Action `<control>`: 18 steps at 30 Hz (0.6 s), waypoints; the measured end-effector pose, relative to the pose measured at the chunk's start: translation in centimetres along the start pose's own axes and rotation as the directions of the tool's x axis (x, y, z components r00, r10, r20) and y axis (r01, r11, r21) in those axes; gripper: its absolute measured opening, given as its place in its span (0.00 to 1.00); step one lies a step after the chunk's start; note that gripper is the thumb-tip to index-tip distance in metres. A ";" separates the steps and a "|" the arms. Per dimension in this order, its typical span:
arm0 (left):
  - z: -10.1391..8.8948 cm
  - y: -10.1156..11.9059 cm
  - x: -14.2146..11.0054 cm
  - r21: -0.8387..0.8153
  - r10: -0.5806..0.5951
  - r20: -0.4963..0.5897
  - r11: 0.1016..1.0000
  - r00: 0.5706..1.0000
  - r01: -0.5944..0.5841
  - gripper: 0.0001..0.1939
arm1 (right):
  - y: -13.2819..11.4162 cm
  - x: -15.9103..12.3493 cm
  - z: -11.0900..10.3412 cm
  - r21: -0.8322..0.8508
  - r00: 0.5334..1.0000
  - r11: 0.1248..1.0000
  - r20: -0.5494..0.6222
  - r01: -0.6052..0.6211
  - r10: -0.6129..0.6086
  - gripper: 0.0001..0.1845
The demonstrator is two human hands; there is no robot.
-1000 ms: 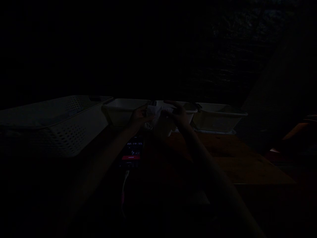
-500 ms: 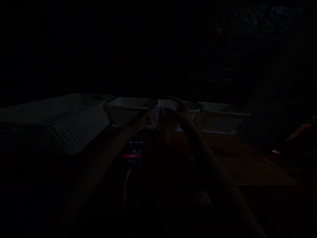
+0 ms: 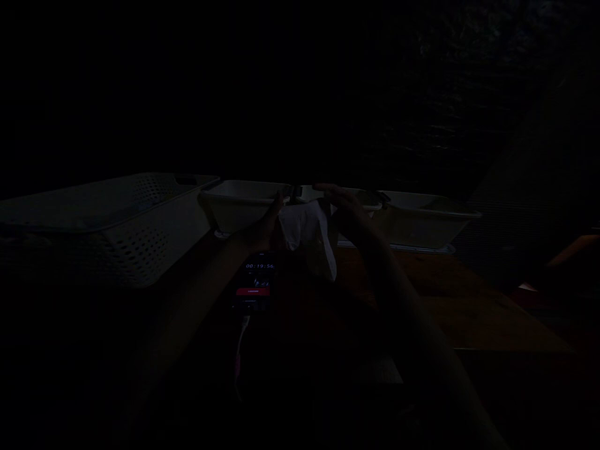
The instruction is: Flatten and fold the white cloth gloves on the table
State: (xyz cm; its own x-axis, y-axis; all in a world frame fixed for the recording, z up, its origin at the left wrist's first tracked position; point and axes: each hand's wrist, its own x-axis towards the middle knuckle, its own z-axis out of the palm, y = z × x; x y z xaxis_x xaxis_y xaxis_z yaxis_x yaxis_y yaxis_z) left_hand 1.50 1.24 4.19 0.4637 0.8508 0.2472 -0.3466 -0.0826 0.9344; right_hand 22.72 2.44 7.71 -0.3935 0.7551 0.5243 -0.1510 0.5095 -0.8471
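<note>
The picture is very dark. A white cloth (image 3: 302,222), somewhat sock-like in shape, hangs between my two hands, with a duller patch and a pale strip trailing downward. My left hand (image 3: 265,230) grips its left edge, thumb pointing up. On the other side, my right hand (image 3: 351,212) is bent around its upper right corner; the index finger reaches over the top. Shadow hides most of the fingertips. Just below my left hand, a phone (image 3: 255,281) lies with a lit timer and a red bar on its screen.
A large perforated white basket (image 3: 182,219) stands on the left. Pale plastic bins (image 3: 244,203) line the back, another bin (image 3: 422,219) farther right. The wooden table (image 3: 469,312) extends right. A white cable (image 3: 240,337) runs from the phone. Another person's arm (image 3: 574,250) shows at far right.
The white cloth now hangs lower and more spread out, showing more of its white surface. My right hand has shifted slightly right, and the left hand slightly left.
</note>
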 end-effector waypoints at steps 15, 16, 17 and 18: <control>1.9 1.8 0.1 -0.126 0.057 0.032 0.991 0.998 -0.052 0.25 | 2.2 0.5 0.7 0.003 0.983 0.991 -0.129 -0.133 0.132 0.31; 1.5 1.7 0.3 -0.121 0.062 0.013 0.991 0.998 -0.060 0.23 | 2.4 0.5 0.7 -0.003 0.976 0.990 -0.171 -0.141 0.138 0.32; 1.1 1.7 0.4 -0.114 0.068 -0.006 0.991 0.998 -0.068 0.22 | 2.7 0.6 0.6 -0.009 0.968 0.989 -0.207 -0.150 0.145 0.33; 0.8 1.7 0.5 -0.107 0.076 -0.024 0.991 0.997 -0.078 0.22 | 3.0 0.7 0.6 -0.018 0.962 0.987 -0.224 -0.161 0.153 0.33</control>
State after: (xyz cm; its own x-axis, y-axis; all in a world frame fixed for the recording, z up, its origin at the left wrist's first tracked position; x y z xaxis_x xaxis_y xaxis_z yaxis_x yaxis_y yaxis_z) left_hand 1.78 1.07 6.06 0.4164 0.8544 0.3109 -0.4670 -0.0924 0.8794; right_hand 21.47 4.26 5.53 -0.1983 0.8973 0.3942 -0.0691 0.3884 -0.9189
